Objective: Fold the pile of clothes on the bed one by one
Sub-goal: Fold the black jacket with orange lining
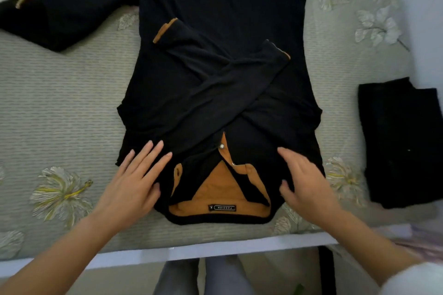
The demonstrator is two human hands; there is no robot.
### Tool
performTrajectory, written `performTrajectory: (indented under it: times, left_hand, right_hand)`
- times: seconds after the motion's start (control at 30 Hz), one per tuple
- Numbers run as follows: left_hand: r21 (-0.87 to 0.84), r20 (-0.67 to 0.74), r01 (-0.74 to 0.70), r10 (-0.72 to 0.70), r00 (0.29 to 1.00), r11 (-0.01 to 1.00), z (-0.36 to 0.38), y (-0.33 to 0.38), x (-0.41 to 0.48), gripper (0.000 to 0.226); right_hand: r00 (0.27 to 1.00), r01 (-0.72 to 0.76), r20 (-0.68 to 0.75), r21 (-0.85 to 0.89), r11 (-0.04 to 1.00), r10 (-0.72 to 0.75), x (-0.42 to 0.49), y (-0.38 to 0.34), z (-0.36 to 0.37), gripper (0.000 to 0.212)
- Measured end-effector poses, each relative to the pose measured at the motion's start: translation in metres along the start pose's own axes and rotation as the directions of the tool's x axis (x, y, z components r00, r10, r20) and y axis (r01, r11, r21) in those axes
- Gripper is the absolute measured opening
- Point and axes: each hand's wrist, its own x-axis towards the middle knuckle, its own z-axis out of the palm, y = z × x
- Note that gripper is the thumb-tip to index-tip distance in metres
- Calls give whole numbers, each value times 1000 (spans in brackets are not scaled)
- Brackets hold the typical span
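A black long-sleeved shirt (pixel 215 84) with an orange-brown collar lining and cuffs lies flat on the bed, collar toward me. Both sleeves are folded inward and cross over its chest. My left hand (pixel 134 182) rests flat on the shirt's left shoulder, fingers straight. My right hand (pixel 304 179) lies on the right shoulder beside the collar, fingers loosely spread. Neither hand grips the cloth.
A heap of black clothes (pixel 64 0) lies at the far left, one with a cream drawstring. A folded black garment (pixel 402 143) sits at the right. The bed (pixel 60 108) has a grey-green floral cover; its white edge (pixel 191 250) runs just before me.
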Motion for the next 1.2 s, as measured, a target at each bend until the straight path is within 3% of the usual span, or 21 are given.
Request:
performTrajectory:
  times: [0.1, 0.2, 0.33, 0.43, 0.5, 0.57, 0.63, 0.77, 0.9, 0.97, 1.03, 1.1, 1.2]
  left_hand:
    - [113, 95, -108, 98, 991, 988, -1, -4, -5, 76]
    - [174, 131, -180, 159, 979, 968, 1, 5, 9, 94]
    - [264, 188, -261, 215, 958, 929, 1, 16, 36, 66]
    - [43, 158, -192, 183, 970, 980, 2, 12, 52, 49]
    - [-152, 100, -132, 148, 984, 980, -4, 13, 58, 39]
    - [-238, 136, -64, 99, 986, 969, -15, 14, 63, 39]
    - [-268, 265, 21, 53, 963, 963, -28, 17, 65, 38]
    - [-325, 541, 156, 48, 839, 933, -53, 29, 54, 19]
    - [-373, 815, 299, 156, 558, 879, -63, 44, 35, 20]
    - [-370, 846, 398, 127, 518, 839, -67, 45, 30, 22]
    - [-426, 817, 537, 54, 574, 728, -75, 41, 33, 20]
    - [-522, 781, 628, 26, 625, 577, -88, 36, 42, 10]
    - [-622, 750, 697, 17, 661, 355, -104, 23, 66, 19]
  right_hand:
    - [975, 173, 177, -209, 962, -137, -30, 7, 17, 93]
    - [958, 190, 261, -263, 946, -120, -23, 5, 24, 101]
    - [947, 156, 312, -237, 959, -77, -5, -1, 33, 94]
    - [973, -41, 230, 29, 999, 33, 6, -11, 26, 85]
    - [975, -175, 179, 258, 950, 132, 10, -15, 16, 75]
    - [963, -235, 205, 325, 916, 174, 15, -16, 3, 63]
    - [927, -292, 322, 306, 906, 190, 19, -14, -11, 52]
    - [729, -488, 637, 229, 843, 249, 22, -9, -27, 26]
    - [385, -599, 900, 74, 798, 205, 5, -18, -33, 23]
    - [315, -642, 937, 91, 761, 153, 4, -22, -39, 26]
    - [366, -666, 915, 130, 734, 170, 13, -21, -47, 21]
    - [471, -666, 849, 165, 728, 238, 31, -16, -55, 15]
    - [604, -694, 732, 290, 658, 315, 66, -8, -70, 16]
